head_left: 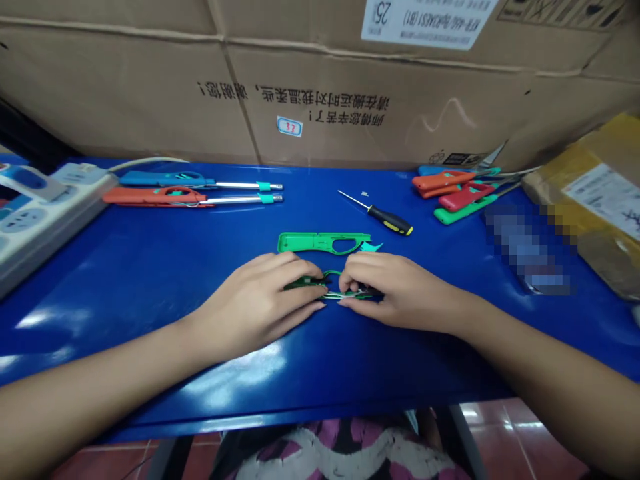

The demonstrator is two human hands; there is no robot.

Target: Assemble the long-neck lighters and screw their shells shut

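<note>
An opened green lighter (336,295) lies on the blue table in front of me, mostly hidden under both hands. My left hand (275,293) is closed over its left part, fingers reaching across the body. At its right part my right hand (390,287) is closed, thumb and curled fingers pinching at the inside. Any small part between those fingertips is hidden. Just beyond the hands lies the loose green shell half (310,241), inner side up, with a teal trigger piece (371,247) at its right end.
Behind the shell lies a screwdriver (390,219), with tiny screws (365,194) near its shaft. Blue (163,179) and orange (150,196) long lighters lie left, beside a power strip (60,200). Several coloured lighters (465,193) are piled right. A cardboard box (150,100) stands behind.
</note>
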